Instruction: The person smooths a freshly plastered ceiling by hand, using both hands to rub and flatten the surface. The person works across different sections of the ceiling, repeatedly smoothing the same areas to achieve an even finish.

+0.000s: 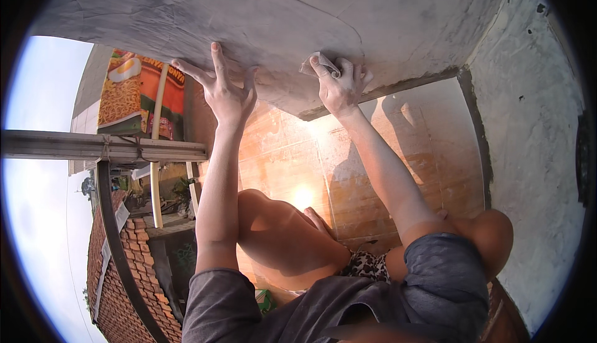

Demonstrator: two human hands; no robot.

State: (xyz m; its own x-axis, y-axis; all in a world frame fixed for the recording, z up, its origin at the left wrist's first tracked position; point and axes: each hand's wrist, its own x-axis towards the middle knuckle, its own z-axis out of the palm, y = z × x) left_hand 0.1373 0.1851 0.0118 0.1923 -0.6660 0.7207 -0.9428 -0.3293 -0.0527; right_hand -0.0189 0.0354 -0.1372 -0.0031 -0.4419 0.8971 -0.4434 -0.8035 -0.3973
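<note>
In the head view, the right hand (339, 90) had its grip closed around a folded grey sheet (306, 67), which lay against the smeared grey wall (273, 19), while the left hand (229, 99), its grip wide and fingers spread, was raised beside that wall, near an orange printed banner (163, 88).

So off to the left there's a big orange-and-green food banner (127, 101) with noodles and a fried egg on it, partly behind a thin pale pole (156, 197). A grey beam (56, 145) runs across, plus a dark curved-looking post (111, 218) over a terracotta tile roof (112, 296). Floor's shiny orange-brown tile (367, 194), major sun glare.
</note>
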